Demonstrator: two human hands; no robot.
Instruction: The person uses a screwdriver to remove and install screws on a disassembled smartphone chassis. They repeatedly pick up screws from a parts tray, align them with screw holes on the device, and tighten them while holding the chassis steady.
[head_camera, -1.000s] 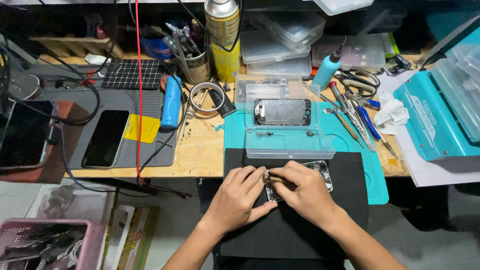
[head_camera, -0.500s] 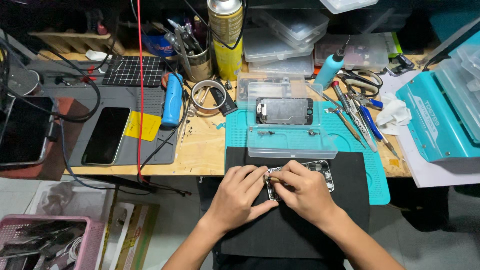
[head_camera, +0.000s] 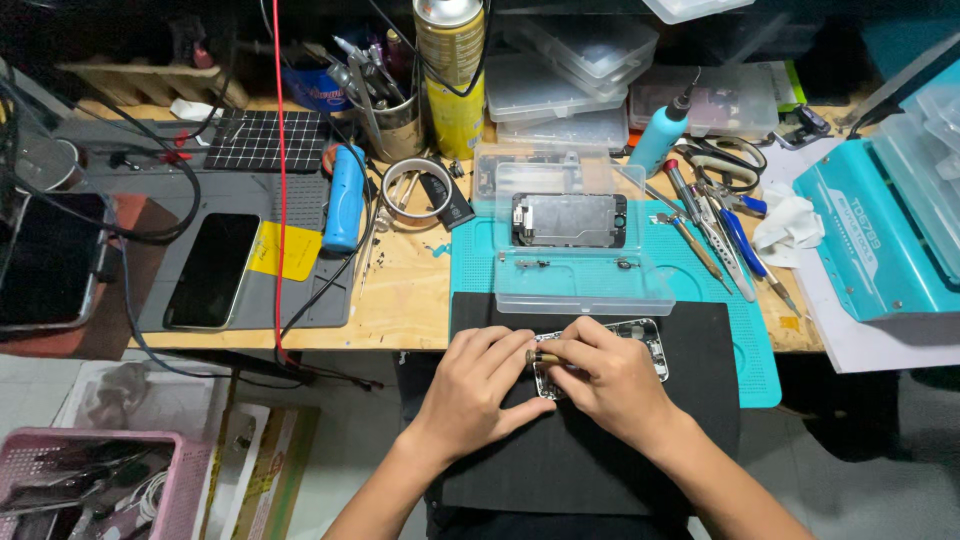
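An opened phone body (head_camera: 640, 335) lies on a black mat (head_camera: 600, 450) at the bench's front edge, partly hidden by my hands. My right hand (head_camera: 612, 385) rests on it, its fingers closed round a small brass-tipped tool (head_camera: 543, 357). My left hand (head_camera: 480, 385) lies against the phone's left end, fingertips touching the tool's tip. Just beyond, a clear plastic tray (head_camera: 585, 280) holds a removed phone screen panel (head_camera: 568, 220) and small parts.
A teal work mat (head_camera: 760, 350) lies under the tray. Screwdrivers and tweezers (head_camera: 715, 225) lie to the right, a teal case (head_camera: 880, 240) beyond. A dark phone (head_camera: 212, 270) lies on a grey mat at left; a yellow spray can (head_camera: 452, 75) stands behind.
Both hands stay on the phone body; the fingers have shifted slightly and the tool's brass tip now shows between them.
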